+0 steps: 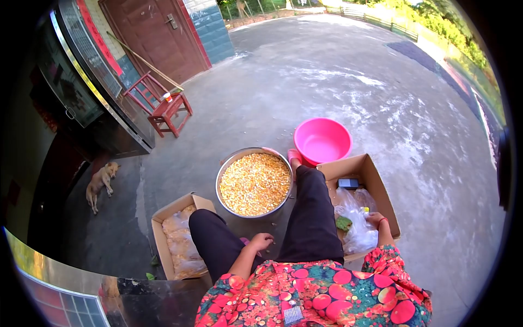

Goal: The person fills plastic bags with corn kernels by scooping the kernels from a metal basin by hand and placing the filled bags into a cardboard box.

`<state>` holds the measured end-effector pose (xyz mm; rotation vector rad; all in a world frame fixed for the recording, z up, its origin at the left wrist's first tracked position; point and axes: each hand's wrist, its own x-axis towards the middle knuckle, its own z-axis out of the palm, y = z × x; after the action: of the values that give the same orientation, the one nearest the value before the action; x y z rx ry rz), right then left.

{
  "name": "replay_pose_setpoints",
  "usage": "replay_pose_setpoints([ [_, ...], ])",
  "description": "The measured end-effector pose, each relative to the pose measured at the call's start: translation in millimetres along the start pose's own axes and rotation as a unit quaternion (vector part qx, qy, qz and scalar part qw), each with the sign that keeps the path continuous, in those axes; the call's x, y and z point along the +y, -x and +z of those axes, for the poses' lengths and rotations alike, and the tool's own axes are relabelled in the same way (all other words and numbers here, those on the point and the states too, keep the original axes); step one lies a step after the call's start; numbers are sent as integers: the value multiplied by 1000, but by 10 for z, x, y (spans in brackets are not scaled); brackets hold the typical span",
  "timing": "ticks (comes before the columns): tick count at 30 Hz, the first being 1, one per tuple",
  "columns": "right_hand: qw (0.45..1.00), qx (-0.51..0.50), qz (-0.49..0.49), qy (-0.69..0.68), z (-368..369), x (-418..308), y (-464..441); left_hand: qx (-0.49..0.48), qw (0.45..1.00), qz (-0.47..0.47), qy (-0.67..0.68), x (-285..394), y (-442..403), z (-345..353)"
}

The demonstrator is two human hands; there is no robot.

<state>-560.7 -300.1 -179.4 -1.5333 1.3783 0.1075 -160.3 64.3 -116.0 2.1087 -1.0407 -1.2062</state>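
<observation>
My left hand [262, 241] is beside my left knee, its fingers curled together. Whether anything is inside them is too small to make out. My right hand [376, 219] reaches into the cardboard box [388, 191] on the right, fingers closed at a clear plastic bag [359, 231]. A small yellow item [365, 209] shows by the fingertips. A green lump [344, 223] and a dark blue box [348, 183] lie in the same carton. In front of my legs stands a metal basin [219, 191] filled with yellow corn kernels [254, 184].
A pink plastic basin [323, 140] stands beyond my right foot. To the left is another carton [160, 240] holding plastic-wrapped contents. A dog [100, 185] lies near the doorway. A red wooden chair [166, 111] with a cup [168, 97] stands by the wall.
</observation>
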Motion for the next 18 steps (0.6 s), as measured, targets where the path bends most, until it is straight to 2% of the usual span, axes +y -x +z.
replay_pose_setpoints([
  [1,991,53,29,-116,-19,-112,112,3,1000,1,0,-56,-42,21],
  [3,995,57,16,-85,-100,-119,-41,1,1000,13,2,-181,-123,56],
  [5,984,113,117,-73,-157,-388,39,-1,1000,26,3,-235,-151,52],
  [8,981,118,118,-96,-252,-698,254,5,999,46,15,-184,-140,32],
  [9,978,132,117,-116,-297,-768,287,-5,997,31,67,-71,-96,-8],
  [11,968,166,57,-181,-375,-686,64,-7,987,32,156,157,19,-81],
  [13,960,207,0,-189,-489,-974,177,34,981,29,191,366,93,-129],
  [14,948,220,-24,-230,-558,-861,-318,38,970,49,234,434,104,-151],
  [15,936,206,-78,-276,-583,-1271,134,44,957,69,277,500,109,-172],
  [18,916,241,-273,-169,-592,-1979,327,53,934,111,336,763,138,-230],
])
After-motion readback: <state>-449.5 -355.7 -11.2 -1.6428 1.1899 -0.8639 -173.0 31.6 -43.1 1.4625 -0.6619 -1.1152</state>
